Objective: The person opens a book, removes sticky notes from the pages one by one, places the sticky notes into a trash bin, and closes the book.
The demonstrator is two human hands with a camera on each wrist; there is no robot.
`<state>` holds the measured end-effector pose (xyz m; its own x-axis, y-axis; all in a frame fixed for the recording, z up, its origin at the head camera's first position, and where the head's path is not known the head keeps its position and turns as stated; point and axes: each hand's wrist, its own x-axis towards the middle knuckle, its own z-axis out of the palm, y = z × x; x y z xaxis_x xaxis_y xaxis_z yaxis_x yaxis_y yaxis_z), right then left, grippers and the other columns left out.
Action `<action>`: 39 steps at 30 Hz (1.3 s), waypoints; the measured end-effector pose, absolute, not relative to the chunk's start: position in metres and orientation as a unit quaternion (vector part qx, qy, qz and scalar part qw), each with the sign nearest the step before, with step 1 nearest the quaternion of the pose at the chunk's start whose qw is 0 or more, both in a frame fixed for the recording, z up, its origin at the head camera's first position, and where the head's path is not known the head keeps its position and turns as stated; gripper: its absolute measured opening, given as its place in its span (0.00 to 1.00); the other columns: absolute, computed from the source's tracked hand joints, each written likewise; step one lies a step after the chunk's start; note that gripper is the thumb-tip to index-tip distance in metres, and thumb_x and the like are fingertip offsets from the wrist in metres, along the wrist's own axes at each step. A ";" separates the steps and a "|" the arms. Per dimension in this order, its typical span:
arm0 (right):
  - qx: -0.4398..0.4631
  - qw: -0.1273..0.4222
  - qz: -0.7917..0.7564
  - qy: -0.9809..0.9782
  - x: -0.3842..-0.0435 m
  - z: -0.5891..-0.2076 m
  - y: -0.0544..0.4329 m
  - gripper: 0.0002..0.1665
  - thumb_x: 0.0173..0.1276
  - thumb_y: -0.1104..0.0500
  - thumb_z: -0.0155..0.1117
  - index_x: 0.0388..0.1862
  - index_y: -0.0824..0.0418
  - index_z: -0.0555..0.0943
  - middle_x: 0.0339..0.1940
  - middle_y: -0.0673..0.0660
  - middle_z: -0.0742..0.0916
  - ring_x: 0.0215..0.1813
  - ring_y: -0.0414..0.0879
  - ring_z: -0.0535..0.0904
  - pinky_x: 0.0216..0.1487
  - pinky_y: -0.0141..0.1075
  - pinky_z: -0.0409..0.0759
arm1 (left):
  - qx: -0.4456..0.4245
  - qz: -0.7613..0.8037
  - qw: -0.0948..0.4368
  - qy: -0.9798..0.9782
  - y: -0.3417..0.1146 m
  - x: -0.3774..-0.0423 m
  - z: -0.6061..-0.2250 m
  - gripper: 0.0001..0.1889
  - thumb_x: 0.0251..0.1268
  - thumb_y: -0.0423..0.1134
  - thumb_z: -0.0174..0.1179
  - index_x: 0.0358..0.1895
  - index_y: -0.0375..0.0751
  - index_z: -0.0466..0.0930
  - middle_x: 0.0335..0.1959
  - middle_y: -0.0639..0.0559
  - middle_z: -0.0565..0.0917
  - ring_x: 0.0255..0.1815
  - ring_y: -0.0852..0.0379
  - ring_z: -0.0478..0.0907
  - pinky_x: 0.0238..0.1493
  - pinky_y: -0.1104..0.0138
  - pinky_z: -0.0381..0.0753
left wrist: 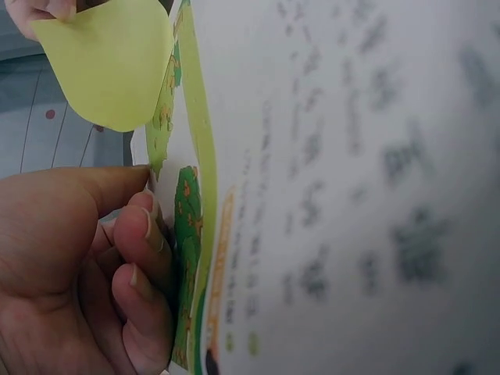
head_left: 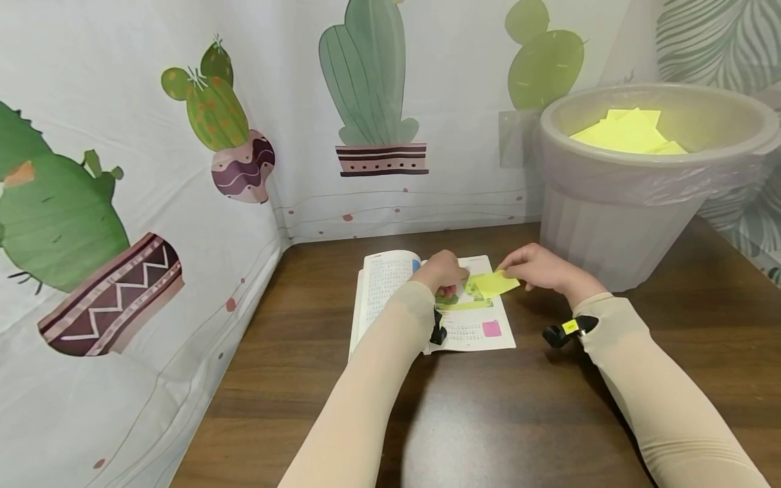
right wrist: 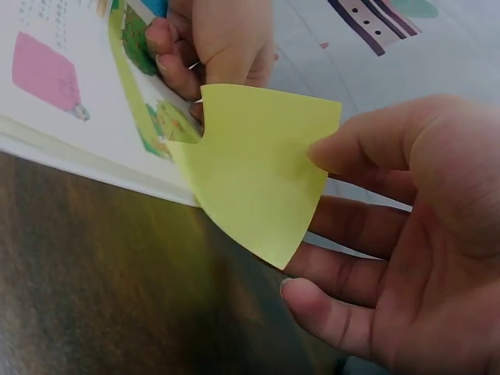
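An open book [head_left: 390, 285] lies on the table with printed pages and a green picture. My left hand [head_left: 441, 271] rests on its right-hand page; in the left wrist view the thumb and loosely bent fingers [left wrist: 144, 242] touch the picture. My right hand [head_left: 537, 268] pinches the free edge of a yellow sticky note [right wrist: 262, 172] between thumb and fingers. The note bends up from the page, and its far edge still meets the picture in the right wrist view. A pink square [head_left: 491, 329] shows low on the same page.
A grey bin [head_left: 610, 230] with a plastic liner stands at the back right, holding several yellow notes [head_left: 628, 132]. Behind the brown table [head_left: 293, 379] hangs a white cloth [head_left: 464, 183] printed with cacti.
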<state>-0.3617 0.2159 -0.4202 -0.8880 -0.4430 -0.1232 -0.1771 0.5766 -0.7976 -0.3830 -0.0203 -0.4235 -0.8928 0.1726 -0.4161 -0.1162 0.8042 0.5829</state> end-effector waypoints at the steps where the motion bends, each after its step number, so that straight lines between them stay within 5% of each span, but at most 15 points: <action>1: -0.179 0.158 -0.424 0.874 -0.362 -0.420 0.216 0.16 0.75 0.57 0.61 0.53 0.63 0.88 0.49 0.61 0.89 0.43 0.51 0.81 0.32 0.40 0.83 | 0.015 0.313 0.230 0.921 -0.021 -0.383 -0.423 0.17 0.77 0.49 0.59 0.36 0.37 0.80 0.11 0.51 0.75 0.13 0.57 0.73 0.20 0.66 0.74; 13: -0.165 0.178 -0.458 0.855 -0.359 -0.414 0.214 0.19 0.75 0.61 0.59 0.57 0.72 0.83 0.56 0.69 0.86 0.50 0.53 0.87 0.51 0.48 0.88 | 0.006 0.319 0.228 0.920 -0.019 -0.380 -0.423 0.17 0.74 0.50 0.62 0.39 0.37 0.81 0.11 0.51 0.74 0.12 0.57 0.71 0.18 0.66 0.72; 39: -0.195 0.093 -0.517 0.828 -0.341 -0.375 0.210 0.16 0.75 0.62 0.62 0.53 0.74 0.83 0.52 0.70 0.87 0.44 0.45 0.88 0.49 0.43 0.89 | 0.014 0.341 0.223 0.913 -0.023 -0.376 -0.422 0.17 0.66 0.49 0.70 0.35 0.40 0.76 0.12 0.51 0.75 0.14 0.57 0.73 0.19 0.66 0.72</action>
<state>-0.3406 0.2105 -0.3745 -0.9062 -0.4203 0.0473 -0.2274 0.3898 -0.8924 -0.3762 -0.0225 -0.4216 -0.9001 0.1771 -0.3981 -0.1273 0.7668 0.6291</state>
